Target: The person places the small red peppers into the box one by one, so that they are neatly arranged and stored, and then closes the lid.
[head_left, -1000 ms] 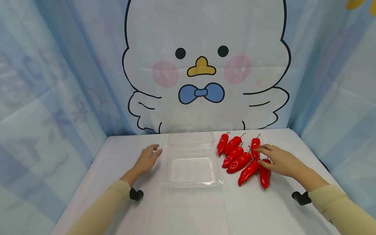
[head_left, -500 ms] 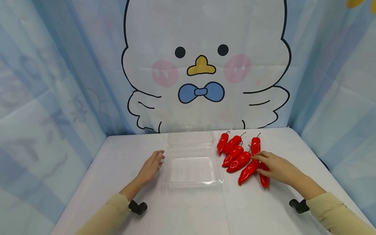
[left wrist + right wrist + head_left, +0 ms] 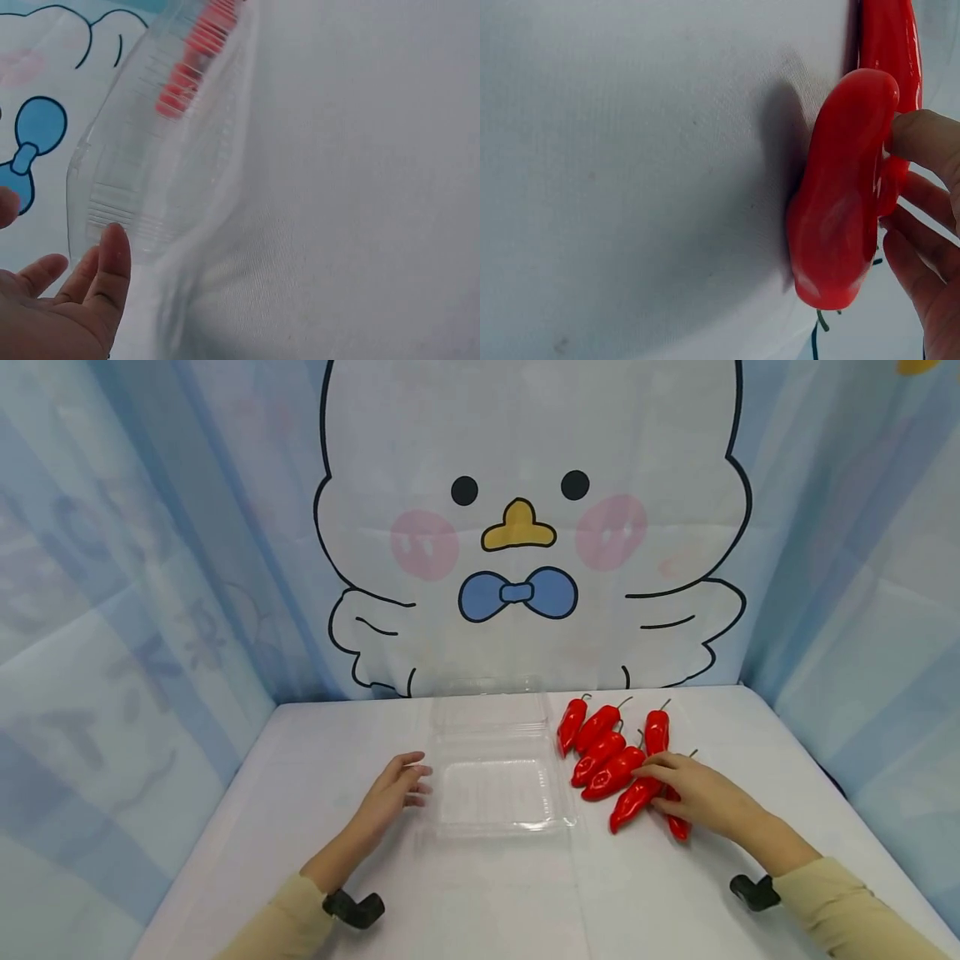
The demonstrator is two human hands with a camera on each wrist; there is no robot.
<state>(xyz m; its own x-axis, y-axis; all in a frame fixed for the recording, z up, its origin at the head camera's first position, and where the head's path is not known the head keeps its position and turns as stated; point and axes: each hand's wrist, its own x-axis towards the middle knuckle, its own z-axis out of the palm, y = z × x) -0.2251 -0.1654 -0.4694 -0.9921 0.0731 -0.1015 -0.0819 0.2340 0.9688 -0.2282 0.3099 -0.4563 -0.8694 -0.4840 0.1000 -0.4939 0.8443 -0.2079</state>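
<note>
Several red chili peppers (image 3: 597, 758) with thin green stems lie to the right of a clear plastic clamshell box (image 3: 495, 793), its lid laid back. My right hand (image 3: 705, 789) is over the nearest ones, thumb on one side and fingers on the other, pinching the slanting front pepper (image 3: 632, 806). Another pepper (image 3: 840, 195) lies beside that thumb, partly hidden by the hand in the head view. My left hand (image 3: 386, 797) is at the box's left edge with fingers relaxed and apart. In the left wrist view its fingertips overlap the box's rim; whether they touch is unclear.
A white cloth covers the table (image 3: 480, 910). Behind it hangs a curtain (image 3: 517, 643) printed with a cartoon bird, and blue-patterned curtains (image 3: 150, 635) close off both sides. The open lid (image 3: 487, 706) reaches the table's back edge.
My right hand has moved down and left, its fingers closing on the front pepper. My left hand has shifted right and nearer, to the box's edge. The box has stayed put.
</note>
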